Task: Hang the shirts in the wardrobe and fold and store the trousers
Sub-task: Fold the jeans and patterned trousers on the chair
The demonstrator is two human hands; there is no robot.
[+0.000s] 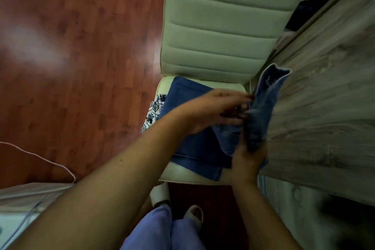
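Note:
Blue denim trousers (194, 144) lie across the seat of a pale green chair (215, 32). One part of the trousers (265, 103) is lifted up beside the wooden panel on the right. My right hand (248, 160) grips the lower end of that lifted denim. My left hand (215, 107) reaches across the seat with its fingers on the same lifted fold; the blur hides whether they pinch it. A black-and-white patterned garment (154, 111) pokes out from under the trousers at the seat's left edge.
A grey wooden panel (324, 107) runs along the right. A dark garment with a hanger (306, 10) lies at the top right. Red-brown wooden floor (71, 67) is to the left, with a white cable (50, 160). My feet (192, 215) stand below the chair.

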